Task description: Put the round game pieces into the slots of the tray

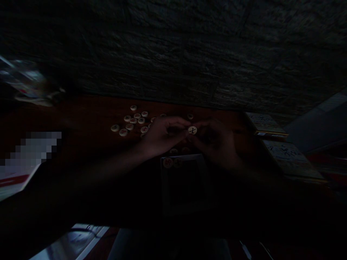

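Between the fingertips of both hands is a round Chinese chess piece [192, 130] with a dark character on its face. My left hand [162, 133] pinches it from the left, and my right hand [217, 141] from the right. Just below them lies a shallow box [165, 191], with a red-marked piece [168, 163] and a dimmer one [177, 163] in its far left corner. Several loose pieces [129, 126] are scattered left of my hands; some are partly covered by the left one. Another piece [190, 116] lies behind the held one.
A dark stone-textured wall [173, 57] rises behind the brown table [92, 112]. Two flat boxes or books [290, 157] lie at the right edge. A clear plastic container [29, 81] stands far left, and a white printed sheet or packet [29, 162] lies nearer. The scene is very dim.
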Available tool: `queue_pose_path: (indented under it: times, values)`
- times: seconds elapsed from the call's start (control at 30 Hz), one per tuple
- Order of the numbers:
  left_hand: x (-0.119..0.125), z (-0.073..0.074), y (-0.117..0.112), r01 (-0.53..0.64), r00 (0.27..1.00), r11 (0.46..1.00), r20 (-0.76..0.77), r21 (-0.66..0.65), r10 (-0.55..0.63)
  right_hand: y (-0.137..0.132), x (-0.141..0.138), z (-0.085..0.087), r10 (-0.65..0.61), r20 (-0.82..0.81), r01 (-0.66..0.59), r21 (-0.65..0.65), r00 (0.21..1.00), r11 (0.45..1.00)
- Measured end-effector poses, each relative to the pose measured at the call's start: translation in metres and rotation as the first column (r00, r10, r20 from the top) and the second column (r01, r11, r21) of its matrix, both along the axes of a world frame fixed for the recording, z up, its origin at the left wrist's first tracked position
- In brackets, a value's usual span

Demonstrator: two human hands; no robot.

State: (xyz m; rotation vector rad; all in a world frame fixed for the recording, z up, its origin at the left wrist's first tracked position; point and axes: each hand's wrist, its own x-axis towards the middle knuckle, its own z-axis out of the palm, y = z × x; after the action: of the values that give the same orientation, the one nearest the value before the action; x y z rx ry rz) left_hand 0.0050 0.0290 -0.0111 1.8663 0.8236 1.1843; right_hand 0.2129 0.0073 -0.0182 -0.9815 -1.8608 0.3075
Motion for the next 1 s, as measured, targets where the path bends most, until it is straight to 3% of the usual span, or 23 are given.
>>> queue_pose_path:
  times: [0.37, 0.7, 0.83, 1.0]
  values:
    - [0.002, 0.003, 0.002, 0.027, 0.991, 0.985, 0.135, -0.173, -0.004, 0.002, 0.003, -0.007, -0.026, -0.018, 0.027, 0.006, 0.999, 1.0]
    - [0.001, 0.0, 0.001, 0.031, 0.996, 0.992, 0.082, -0.125, -0.021, 0.001, 0.001, 0.002, 0.038, 0.067, -0.042, 0.066, 0.997, 0.997]
    - [0.001, 0.0, 0.001, 0.037, 0.996, 0.992, 0.081, -0.118, -0.027, 0.0, 0.002, -0.001, 0.027, 0.05, -0.028, 0.02, 0.998, 0.999]
    - [0.0, -0.001, 0.003, 0.036, 0.996, 0.995, 0.081, -0.093, -0.028, -0.003, 0.0, -0.004, 0.072, -0.082, -0.082, -0.127, 0.994, 0.988]
